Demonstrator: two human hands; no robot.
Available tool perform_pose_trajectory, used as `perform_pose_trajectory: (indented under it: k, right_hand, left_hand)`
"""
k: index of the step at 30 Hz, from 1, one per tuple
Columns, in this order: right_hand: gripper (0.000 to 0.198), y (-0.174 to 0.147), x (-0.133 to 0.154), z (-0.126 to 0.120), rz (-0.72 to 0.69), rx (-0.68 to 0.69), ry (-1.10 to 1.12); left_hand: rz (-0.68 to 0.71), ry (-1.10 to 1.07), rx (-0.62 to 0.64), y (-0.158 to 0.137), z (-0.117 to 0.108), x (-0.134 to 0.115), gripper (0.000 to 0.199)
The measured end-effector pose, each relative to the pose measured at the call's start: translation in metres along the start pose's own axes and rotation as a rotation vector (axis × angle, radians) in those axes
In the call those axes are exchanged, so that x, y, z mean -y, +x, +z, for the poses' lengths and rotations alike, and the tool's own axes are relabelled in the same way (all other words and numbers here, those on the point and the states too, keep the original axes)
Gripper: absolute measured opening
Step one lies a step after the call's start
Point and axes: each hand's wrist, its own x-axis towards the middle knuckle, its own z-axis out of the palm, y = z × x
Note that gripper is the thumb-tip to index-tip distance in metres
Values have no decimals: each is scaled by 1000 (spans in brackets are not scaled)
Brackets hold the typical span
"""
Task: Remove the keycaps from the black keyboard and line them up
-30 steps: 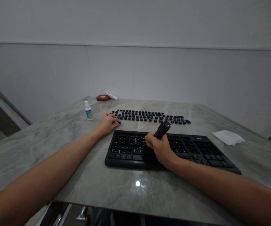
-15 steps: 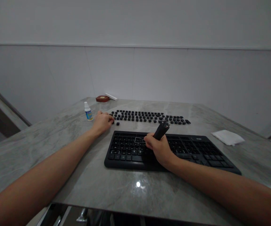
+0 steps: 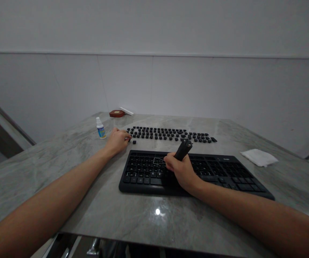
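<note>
My left hand (image 3: 117, 139) rests at the left end of several rows of loose black keycaps (image 3: 157, 133). Its fingertips are closed on a small dark keycap (image 3: 129, 139), partly hidden by the fingers. A single keycap (image 3: 134, 142) lies just to the right of them. Over the middle of a black keyboard (image 3: 143, 181), my right hand (image 3: 181, 171) is wrapped around the black handle of a keycap puller (image 3: 183, 149). The puller's thin wire ends stick out to the left of the fist, above the keyboard. Many key positions there show bare switches; the bottom row carries caps.
A small white bottle with a blue label (image 3: 100, 129) stands left of my left hand. Behind it are a reddish-brown case (image 3: 116, 113) and a white strip (image 3: 127, 111). A folded white cloth or tissue (image 3: 259, 157) lies at the right on the grey marbled table (image 3: 95, 211).
My left fingers have shifted very slightly at the end of the keycap rows. The right hand and the puller are almost where they were.
</note>
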Motion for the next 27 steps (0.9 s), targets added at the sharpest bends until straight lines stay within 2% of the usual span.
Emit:
perform_pose_trajectory:
  k: [5,9,15,21,23,27]
  right_hand:
    - [32,0,2,0,10,-3,9]
    - [32,0,3,0,8,-5,1]
    - [31,-1,4,0,11,-1,-11]
    - [30,-2,5,0,19,2,-7]
    - [30,-2,5,0,16,3,-8]
    - [30,-1,2,0,5,5,-13]
  left_hand:
    - [167,-39,-24,-1,0,-7,35]
    - [204,-47,22,-1,1,-7,36]
    - [183,-32,69,0,2,-3,35]
    - [148,-37,55,0,5,2,36]
    - [137,-22,25,-1,4,1,38]
    - [62,-12,-127,-1,-2,-4,44]
